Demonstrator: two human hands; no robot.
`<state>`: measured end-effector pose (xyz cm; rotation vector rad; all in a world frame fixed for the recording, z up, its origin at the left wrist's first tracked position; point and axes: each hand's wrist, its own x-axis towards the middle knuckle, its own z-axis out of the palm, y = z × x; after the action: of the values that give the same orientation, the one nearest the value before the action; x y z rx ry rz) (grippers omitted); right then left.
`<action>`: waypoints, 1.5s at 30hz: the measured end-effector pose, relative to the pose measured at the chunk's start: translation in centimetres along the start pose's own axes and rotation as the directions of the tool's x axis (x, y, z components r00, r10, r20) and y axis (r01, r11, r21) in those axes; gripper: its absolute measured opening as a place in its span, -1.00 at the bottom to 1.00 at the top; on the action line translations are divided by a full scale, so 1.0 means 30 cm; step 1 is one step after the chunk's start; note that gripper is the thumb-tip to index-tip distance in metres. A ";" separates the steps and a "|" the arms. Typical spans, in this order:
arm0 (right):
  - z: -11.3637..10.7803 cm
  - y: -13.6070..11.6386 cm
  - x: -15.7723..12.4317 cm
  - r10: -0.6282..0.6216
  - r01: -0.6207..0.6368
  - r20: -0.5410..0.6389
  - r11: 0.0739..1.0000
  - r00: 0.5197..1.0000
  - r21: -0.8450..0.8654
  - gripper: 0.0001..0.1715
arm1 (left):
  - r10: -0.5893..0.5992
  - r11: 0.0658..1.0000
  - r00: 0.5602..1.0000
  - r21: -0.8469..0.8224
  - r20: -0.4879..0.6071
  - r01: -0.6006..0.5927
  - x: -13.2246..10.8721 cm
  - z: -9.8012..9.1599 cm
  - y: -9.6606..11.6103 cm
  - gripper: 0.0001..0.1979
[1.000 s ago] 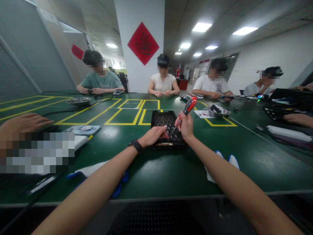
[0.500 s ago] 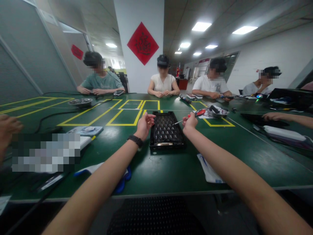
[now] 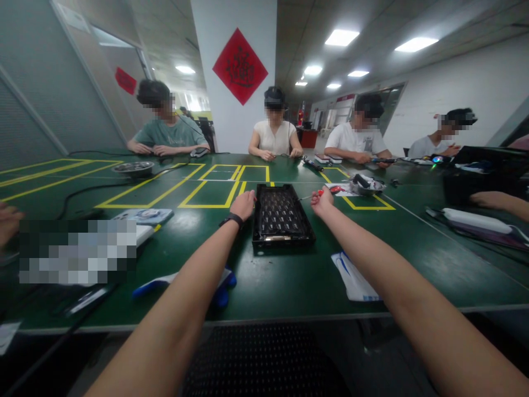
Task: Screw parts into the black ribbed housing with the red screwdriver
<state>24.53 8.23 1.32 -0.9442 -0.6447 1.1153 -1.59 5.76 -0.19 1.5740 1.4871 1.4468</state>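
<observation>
A black rectangular case (image 3: 283, 240) with rows of slots in its face lies flat on the green table in front of me. My left hand (image 3: 243, 205) is by its left side, fingers curled together close to the far left edge; what they hold, if anything, is hidden. On the other side, my right hand (image 3: 322, 200) is closed around a screwdriver (image 3: 337, 189) with a red handle. Its thin shaft points left, and the tip is near the case's right edge; whether it touches cannot be made out.
Blue-and-white gloves (image 3: 224, 284) lie under my left forearm, a white packet (image 3: 356, 280) by my right. Metal bowls stand at far left (image 3: 133, 169) and right (image 3: 367, 186). Several people sit across the table. A power strip (image 3: 475, 220) and cables lie right.
My left hand has drawn back from above the case to its left side. The screwdriver has pulled away from the middle of the case towards its right edge.
</observation>
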 end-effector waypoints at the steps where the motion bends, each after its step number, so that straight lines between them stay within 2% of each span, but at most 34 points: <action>1: -0.009 0.008 -0.006 0.016 -0.016 0.003 1.000 1.000 0.024 -0.66 | 0.083 0.990 0.997 0.117 -0.003 -0.082 0.000 -0.004 -0.001 -0.63; 4: -0.052 0.028 -0.029 0.037 -0.040 0.030 0.995 0.999 0.095 -0.64 | 0.217 0.931 0.975 0.310 -0.043 -0.194 -0.012 0.000 0.009 -0.59; 7: -0.086 0.021 -0.044 0.027 -0.032 0.041 0.989 0.999 0.146 -0.65 | 0.288 0.908 0.958 0.317 0.005 -0.275 -0.036 0.027 0.044 -0.66; 10: -0.073 -0.017 -0.059 -0.006 -0.008 0.074 0.984 0.997 0.181 -0.66 | 0.321 0.919 0.928 0.172 0.188 -0.353 -0.071 0.059 0.088 -0.68; 13: -0.009 -0.053 -0.101 -0.059 0.033 0.214 0.992 0.975 0.124 -0.63 | 0.329 0.932 0.845 -0.003 0.423 -0.361 -0.107 0.072 0.115 -0.63; 16: 0.072 -0.053 -0.173 -0.136 0.149 0.397 0.989 0.908 -0.001 -0.56 | 0.307 0.946 0.763 -0.092 0.569 -0.312 -0.134 0.067 0.118 -0.62; 18: 0.113 -0.033 -0.226 -0.182 0.221 0.471 0.975 0.863 -0.028 -0.57 | 0.293 0.950 0.740 -0.099 0.605 -0.295 -0.144 0.063 0.113 -0.64; 20: 0.135 -0.008 -0.272 -0.215 0.246 0.485 0.969 0.848 -0.001 -0.61 | 0.295 0.945 0.759 -0.061 0.580 -0.320 -0.147 0.062 0.105 -0.67; 21: 0.139 0.002 -0.291 -0.213 0.234 0.491 0.972 0.845 0.019 -0.63 | 0.304 0.937 0.791 -0.019 0.531 -0.348 -0.145 0.062 0.099 -0.70; 23: 0.136 0.015 -0.319 -0.181 0.178 0.526 0.982 0.831 0.057 -0.70 | 0.316 0.923 0.887 0.106 0.337 -0.370 -0.134 0.061 0.078 -0.80; 25: 0.125 0.018 -0.334 -0.146 0.121 0.565 0.989 0.812 0.082 -0.76 | 0.252 0.941 0.962 0.204 0.107 -0.269 -0.117 0.060 0.046 -0.75; 27: 0.115 0.018 -0.338 -0.132 0.101 0.566 0.991 0.814 0.085 -0.78 | 0.087 0.983 0.996 0.159 0.031 -0.091 -0.101 0.058 0.007 -0.55; 29: 0.109 0.019 -0.335 -0.140 0.124 0.521 0.990 0.842 0.066 -0.75 | -0.032 0.999 0.998 0.027 0.062 0.030 -0.091 0.059 -0.027 -0.42; 31: 0.107 0.022 -0.333 -0.170 0.173 0.473 0.984 0.864 0.037 -0.67 | -0.071 0.990 0.992 -0.115 0.107 0.084 -0.088 0.064 -0.050 -0.35; 33: 0.107 0.025 -0.336 -0.208 0.232 0.456 0.973 0.865 0.004 -0.57 | -0.085 0.973 0.991 -0.207 0.107 0.105 -0.088 0.072 -0.060 -0.34; 36: 0.108 0.027 -0.351 -0.248 0.306 0.474 0.951 0.845 -0.047 -0.43 | -0.111 0.963 0.992 -0.238 0.065 0.124 -0.082 0.083 -0.065 -0.36; 39: 0.111 0.034 -0.364 -0.285 0.361 0.491 0.930 0.823 -0.065 -0.39 | -0.119 0.975 0.991 -0.180 0.057 0.127 -0.069 0.078 -0.063 -0.42; 41: 0.112 0.041 -0.367 -0.312 0.393 0.491 0.917 0.813 -0.067 -0.41 | -0.051 0.996 0.999 -0.068 0.012 0.052 -0.066 0.065 -0.046 -0.50; 43: 0.114 0.045 -0.369 -0.332 0.418 0.496 0.906 0.802 -0.070 -0.43 | 0.136 0.988 0.990 0.074 -0.039 -0.133 -0.075 0.048 -0.009 -0.61; 44: 0.114 0.045 -0.372 -0.343 0.433 0.502 0.899 0.794 -0.071 -0.45 | 0.252 0.964 0.968 0.099 -0.021 -0.249 -0.085 0.040 0.016 -0.66; 45: 0.115 0.044 -0.376 -0.353 0.448 0.510 0.891 0.785 -0.072 -0.46 | 0.331 0.939 0.941 0.076 0.066 -0.335 -0.098 0.035 0.044 -0.72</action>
<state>17.34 -1.16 2.03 -0.6312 -1.3262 0.9082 0.38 2.99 -0.29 1.9770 1.3125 1.5232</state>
